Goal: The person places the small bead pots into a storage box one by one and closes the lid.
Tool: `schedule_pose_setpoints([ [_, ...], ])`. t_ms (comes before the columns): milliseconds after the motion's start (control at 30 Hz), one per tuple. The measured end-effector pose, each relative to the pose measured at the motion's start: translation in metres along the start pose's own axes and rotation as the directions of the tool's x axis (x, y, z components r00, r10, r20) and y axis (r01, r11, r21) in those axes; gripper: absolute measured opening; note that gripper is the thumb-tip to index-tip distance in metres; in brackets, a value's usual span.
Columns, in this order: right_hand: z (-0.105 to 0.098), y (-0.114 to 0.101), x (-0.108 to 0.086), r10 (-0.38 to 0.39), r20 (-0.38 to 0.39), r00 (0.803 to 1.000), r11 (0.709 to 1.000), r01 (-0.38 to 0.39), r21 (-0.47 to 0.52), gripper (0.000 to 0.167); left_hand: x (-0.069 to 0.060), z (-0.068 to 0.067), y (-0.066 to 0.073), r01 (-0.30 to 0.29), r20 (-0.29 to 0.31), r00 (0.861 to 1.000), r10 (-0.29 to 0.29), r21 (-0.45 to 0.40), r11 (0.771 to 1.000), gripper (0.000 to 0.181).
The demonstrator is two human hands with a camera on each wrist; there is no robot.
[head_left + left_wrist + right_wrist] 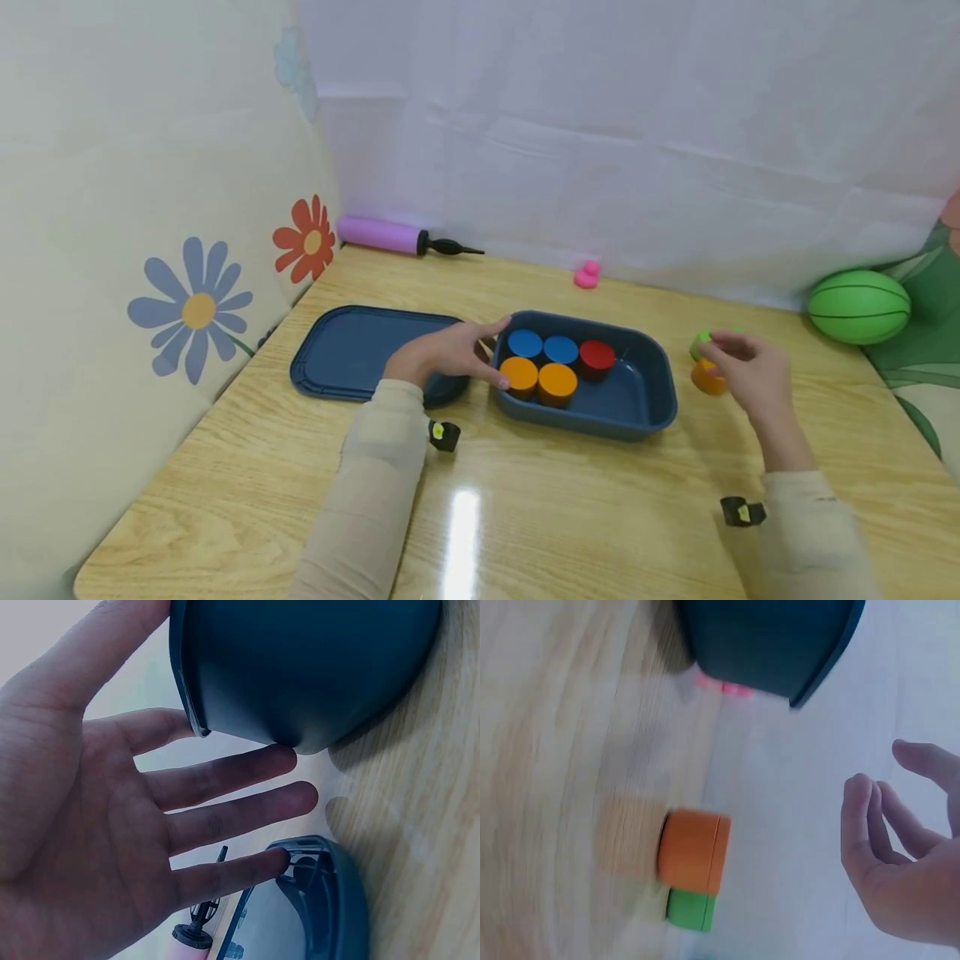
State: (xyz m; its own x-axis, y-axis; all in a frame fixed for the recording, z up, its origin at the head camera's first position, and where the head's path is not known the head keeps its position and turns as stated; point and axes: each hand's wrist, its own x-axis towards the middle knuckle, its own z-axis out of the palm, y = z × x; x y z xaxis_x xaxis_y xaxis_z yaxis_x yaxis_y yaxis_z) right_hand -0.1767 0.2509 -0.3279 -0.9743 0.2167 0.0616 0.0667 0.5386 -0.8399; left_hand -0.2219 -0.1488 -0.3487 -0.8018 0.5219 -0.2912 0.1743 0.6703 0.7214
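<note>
Cloth and table: pale cloth (600, 150) hangs behind, and before it is a light, wood-patterned table (570, 508).
Lid: one dark blue, flat lid with rounded corners (345, 354) lies on the table at the left. I judge it thin and stiff, best taken by its edge.
Left hand: the left hand (457, 348) has its fingers spread and nearly straight, touching the left end of the tray.
Tray: this dark blue, deep, rectangular tray with rounded corners (585, 423) seems of stiff, light plastic; its lip offers a safe hold.
Tubs inside: toward the left of the tray sit two short, round orange tubs (518, 375) (557, 383), two round blue tubs (525, 342) (561, 350) and one round red tub (597, 357), upright.
Loose tubs: one rounded orange tub with a seam near its top (690, 851) and one similar bright green tub (690, 909) stand on the table, right of the tray. They are probably light, firm and somewhat slippery; the sides below the seam should be the surer place for fingers.
Right hand: the right hand (753, 375) is above, near the loose tubs, its fingers loosely bent, thumb apart, pinching nothing.
Ball: one green ball with dark lines (858, 307) rests at the far right.
</note>
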Motion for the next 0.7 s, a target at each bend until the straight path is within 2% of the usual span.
schedule_pose_setpoints([
  [300, -0.013, 0.022, 0.010, 0.055, -0.004, 0.998, 0.989, -0.055, -0.135, 0.060, 0.001, 0.001, 0.000, 0.005, 0.009, 1.000, -0.005, -0.021, 1.000, 0.108],
  [533, -0.014, 0.029, 0.012, 0.053, -0.035, 0.998, 0.986, -0.058, -0.158, 0.060, 0.000, 0.001, 0.000, 0.011, 0.006, 1.000, -0.011, -0.025, 1.000, 0.109],
  [700, -0.014, 0.031, 0.015, 0.066, -0.028, 0.997, 0.985, -0.070, -0.159, 0.060, -0.001, -0.001, -0.002, 0.003, 0.007, 1.000, -0.003, -0.023, 1.000, 0.109],
])
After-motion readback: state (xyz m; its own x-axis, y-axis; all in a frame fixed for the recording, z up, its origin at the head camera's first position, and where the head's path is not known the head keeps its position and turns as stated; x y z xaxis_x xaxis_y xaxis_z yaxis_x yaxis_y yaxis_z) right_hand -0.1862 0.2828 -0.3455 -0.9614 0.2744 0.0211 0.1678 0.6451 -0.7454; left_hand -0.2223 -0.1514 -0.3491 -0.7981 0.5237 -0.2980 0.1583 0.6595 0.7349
